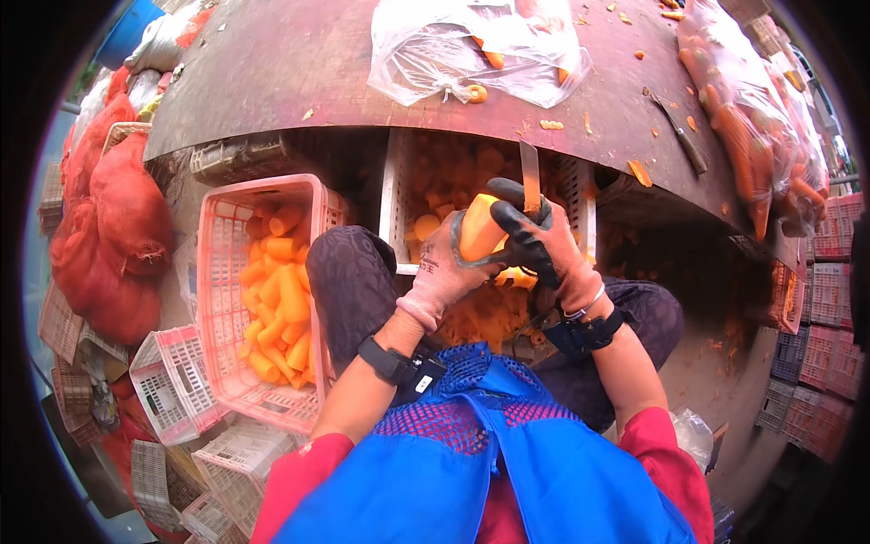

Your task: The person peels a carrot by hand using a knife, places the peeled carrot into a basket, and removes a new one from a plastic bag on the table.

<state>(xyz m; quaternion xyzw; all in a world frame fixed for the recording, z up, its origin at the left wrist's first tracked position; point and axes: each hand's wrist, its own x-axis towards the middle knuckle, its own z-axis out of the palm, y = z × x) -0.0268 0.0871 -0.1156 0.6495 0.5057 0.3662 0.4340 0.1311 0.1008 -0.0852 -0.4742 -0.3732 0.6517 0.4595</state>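
Thick bright-orange carrot chunk

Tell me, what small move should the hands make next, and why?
Probably tilt the knife toward the carrot and bring its blade against it. The left hand already holds the carrot, while the right hand grips the knife with its blade pointing away from the body and seemingly clear of the carrot.

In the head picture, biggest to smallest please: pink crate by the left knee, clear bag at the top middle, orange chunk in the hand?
1. Pink crate
2. Clear bag, cut off at the top
3. Orange chunk, in the left hand
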